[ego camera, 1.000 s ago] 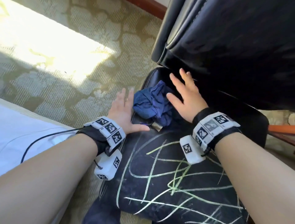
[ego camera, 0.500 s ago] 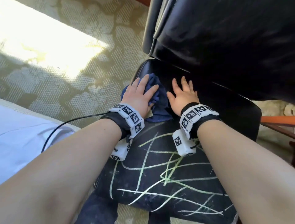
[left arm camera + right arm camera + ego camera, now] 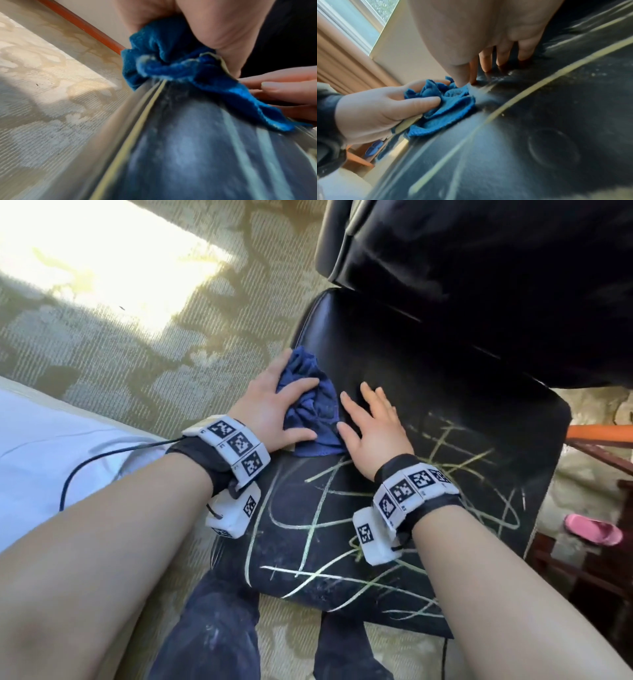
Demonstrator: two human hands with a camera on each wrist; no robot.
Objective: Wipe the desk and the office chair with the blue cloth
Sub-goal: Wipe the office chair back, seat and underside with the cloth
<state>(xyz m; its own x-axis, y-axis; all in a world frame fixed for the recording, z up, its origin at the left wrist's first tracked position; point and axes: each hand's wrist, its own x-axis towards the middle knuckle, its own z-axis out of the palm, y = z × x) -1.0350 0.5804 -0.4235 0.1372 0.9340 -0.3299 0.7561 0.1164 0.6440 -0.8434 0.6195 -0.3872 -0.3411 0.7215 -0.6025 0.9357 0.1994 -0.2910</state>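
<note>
Fingers (image 3: 426, 102) of the left hand (image 3: 270, 412) gripped the bunched blue cloth (image 3: 310, 405) at the office chair (image 3: 445, 392) seat's left edge; the right hand (image 3: 373, 429) lay flat, holding nothing. Wadded so tightly, the cloth would likely skip chalk lines (image 3: 329, 529) or slide off the edge.

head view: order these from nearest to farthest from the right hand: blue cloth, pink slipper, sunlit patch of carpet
From the right hand:
1. blue cloth, right beside its thumb, on the chair seat, gripped by the left hand.
2. pink slipper, on the floor, lower right.
3. sunlit patch of carpet, far upper left.
</note>
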